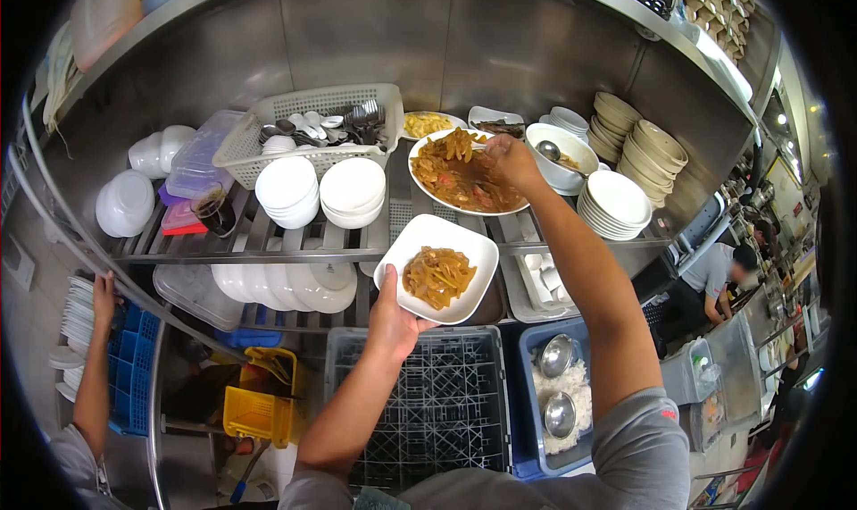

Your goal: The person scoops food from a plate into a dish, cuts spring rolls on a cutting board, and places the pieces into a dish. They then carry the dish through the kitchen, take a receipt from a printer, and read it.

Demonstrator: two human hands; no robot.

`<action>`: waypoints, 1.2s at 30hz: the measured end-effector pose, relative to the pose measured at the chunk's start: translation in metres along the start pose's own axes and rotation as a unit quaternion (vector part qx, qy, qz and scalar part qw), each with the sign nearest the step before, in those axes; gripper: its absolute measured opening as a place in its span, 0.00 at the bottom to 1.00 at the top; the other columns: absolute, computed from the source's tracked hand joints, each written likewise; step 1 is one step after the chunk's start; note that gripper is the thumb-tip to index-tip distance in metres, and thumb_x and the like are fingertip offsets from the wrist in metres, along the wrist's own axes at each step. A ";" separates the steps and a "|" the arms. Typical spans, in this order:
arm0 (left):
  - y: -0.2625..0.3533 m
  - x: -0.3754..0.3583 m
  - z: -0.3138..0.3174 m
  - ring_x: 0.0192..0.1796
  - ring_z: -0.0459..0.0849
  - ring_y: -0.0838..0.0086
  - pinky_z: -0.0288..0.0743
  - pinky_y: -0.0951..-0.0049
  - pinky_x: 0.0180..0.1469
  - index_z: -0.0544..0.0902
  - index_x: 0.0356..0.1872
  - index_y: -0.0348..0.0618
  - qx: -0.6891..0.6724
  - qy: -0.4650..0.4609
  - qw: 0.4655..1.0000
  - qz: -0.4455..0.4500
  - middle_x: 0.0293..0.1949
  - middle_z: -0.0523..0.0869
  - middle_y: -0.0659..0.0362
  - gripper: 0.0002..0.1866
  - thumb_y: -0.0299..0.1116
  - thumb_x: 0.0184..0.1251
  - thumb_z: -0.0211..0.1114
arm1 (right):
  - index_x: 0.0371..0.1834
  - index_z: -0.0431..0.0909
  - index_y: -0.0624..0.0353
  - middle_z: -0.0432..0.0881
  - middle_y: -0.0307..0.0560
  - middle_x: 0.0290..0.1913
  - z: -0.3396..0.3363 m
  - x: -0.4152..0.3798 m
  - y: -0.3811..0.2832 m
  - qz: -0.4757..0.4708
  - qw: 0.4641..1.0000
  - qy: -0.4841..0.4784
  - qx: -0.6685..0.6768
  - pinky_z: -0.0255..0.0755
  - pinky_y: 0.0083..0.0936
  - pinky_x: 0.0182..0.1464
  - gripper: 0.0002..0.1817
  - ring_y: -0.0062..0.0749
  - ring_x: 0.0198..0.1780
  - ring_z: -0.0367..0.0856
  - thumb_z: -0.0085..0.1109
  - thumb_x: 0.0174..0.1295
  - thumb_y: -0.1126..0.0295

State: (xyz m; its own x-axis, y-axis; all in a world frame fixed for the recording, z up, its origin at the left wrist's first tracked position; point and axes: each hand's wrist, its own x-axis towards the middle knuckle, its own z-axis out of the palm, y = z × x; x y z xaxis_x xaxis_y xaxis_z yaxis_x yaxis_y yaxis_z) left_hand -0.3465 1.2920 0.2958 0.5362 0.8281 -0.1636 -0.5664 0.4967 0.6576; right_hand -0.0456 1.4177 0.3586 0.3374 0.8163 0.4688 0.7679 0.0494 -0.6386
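Note:
My left hand (393,321) grips the lower left edge of a square white plate (479,278) that holds a small heap of brown, saucy food (438,278). My right hand (511,163) is over the right side of a large white dish (502,210) of brown stewed food on the metal shelf. Its fingers are bent together at the food; what they hold there, if anything, is hidden. The square plate is in front of the shelf edge, below the large dish.
Bowls (287,188), a cutlery basket (259,117), a dark drink glass (214,212) and stacked plates (616,204) line the shelf. Below stand a black rack (420,403) and a rice tub (580,385). Another person's hand (104,300) is at left; a person (714,273) is at right.

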 end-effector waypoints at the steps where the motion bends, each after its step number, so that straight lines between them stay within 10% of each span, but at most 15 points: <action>1: 0.000 0.001 0.001 0.61 0.71 0.58 0.75 0.51 0.53 0.57 0.66 0.43 -0.002 -0.003 1.000 0.001 0.61 0.68 0.50 0.32 0.56 0.71 0.39 | 0.37 0.77 0.60 0.81 0.45 0.32 -0.006 -0.002 -0.004 0.002 1.000 -0.005 -0.005 0.70 0.27 0.42 0.09 0.29 0.35 0.77 0.53 0.61 0.67; 8: -0.005 0.013 -0.002 0.61 0.72 0.58 0.76 0.52 0.51 0.57 0.66 0.46 0.008 -0.017 1.000 -0.012 0.62 0.68 0.51 0.32 0.58 0.70 0.39 | 0.41 0.77 0.58 0.72 0.32 0.25 -0.051 -0.026 -0.023 -0.025 0.994 -0.077 0.077 0.63 0.17 0.32 0.08 0.15 0.27 0.65 0.53 0.63 0.67; 16: -0.007 0.009 0.003 0.61 0.72 0.58 0.77 0.52 0.51 0.57 0.66 0.46 0.023 -0.052 0.998 -0.021 0.62 0.68 0.51 0.32 0.58 0.70 0.36 | 0.43 0.77 0.59 0.78 0.37 0.32 -0.089 -0.099 -0.081 -0.069 0.965 -0.238 0.090 0.69 0.20 0.39 0.08 0.21 0.33 0.74 0.55 0.62 0.71; 19: -0.010 0.007 0.005 0.61 0.72 0.59 0.75 0.50 0.52 0.58 0.66 0.46 0.039 -0.057 0.997 -0.027 0.61 0.69 0.52 0.33 0.59 0.70 0.34 | 0.41 0.78 0.58 0.80 0.43 0.37 -0.086 -0.119 -0.094 -0.339 0.920 -0.179 -0.077 0.72 0.24 0.39 0.09 0.31 0.35 0.79 0.57 0.58 0.72; 23: -0.012 0.002 0.012 0.61 0.73 0.61 0.70 0.46 0.54 0.58 0.66 0.50 0.064 -0.027 0.997 -0.037 0.61 0.71 0.54 0.33 0.60 0.70 0.31 | 0.36 0.77 0.56 0.76 0.41 0.30 -0.084 -0.141 -0.111 -0.462 0.849 -0.106 -0.232 0.73 0.30 0.37 0.10 0.35 0.35 0.78 0.59 0.49 0.74; 36: -0.019 -0.002 -0.006 0.61 0.72 0.62 0.77 0.54 0.52 0.58 0.66 0.45 0.068 -0.034 0.997 -0.022 0.62 0.69 0.52 0.33 0.59 0.71 0.33 | 0.36 0.77 0.51 0.69 0.35 0.26 -0.098 -0.172 -0.116 -0.464 0.841 -0.087 -0.263 0.65 0.26 0.32 0.12 0.27 0.31 0.73 0.56 0.46 0.73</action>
State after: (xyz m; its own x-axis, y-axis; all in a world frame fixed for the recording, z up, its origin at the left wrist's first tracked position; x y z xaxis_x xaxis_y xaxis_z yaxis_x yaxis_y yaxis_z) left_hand -0.3409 1.2821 0.2791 0.6030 0.7840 -0.1473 -0.4536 0.4889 0.7452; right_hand -0.1394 1.2150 0.4113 -0.5909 0.6406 0.4904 0.8063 0.4887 0.3333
